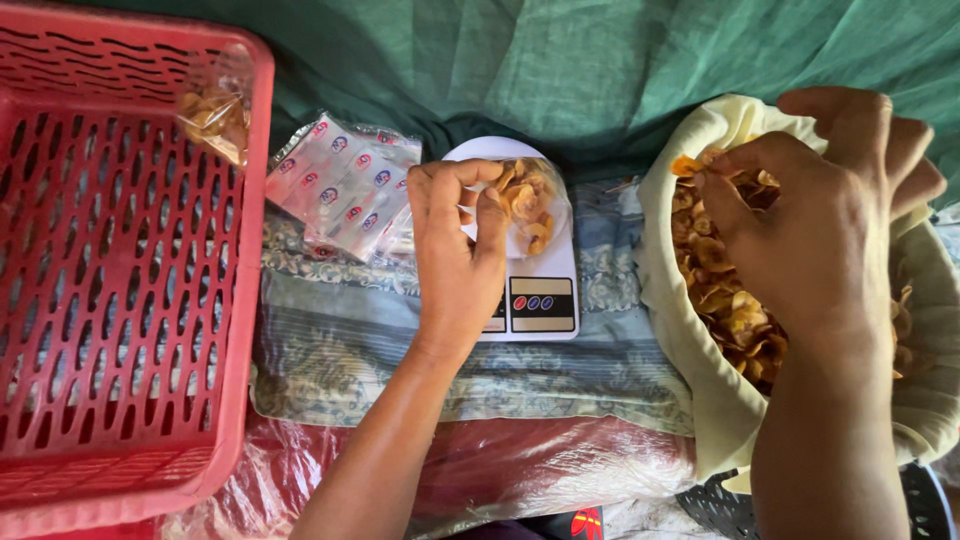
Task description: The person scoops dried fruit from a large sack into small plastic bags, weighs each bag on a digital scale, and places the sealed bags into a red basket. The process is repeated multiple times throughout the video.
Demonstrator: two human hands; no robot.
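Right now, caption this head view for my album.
Left hand holds chip bag on scale; right hand in chip sack.

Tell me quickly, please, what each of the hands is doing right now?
Left hand: shut on the clear bag of chips on the scale.
Right hand: pinching chips in the cloth sack.

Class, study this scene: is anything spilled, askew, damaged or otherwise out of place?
Nothing stands out. The chips stay inside the cloth sack and the clear bag on the kitchen scale; one filled bag lies in the red basket.
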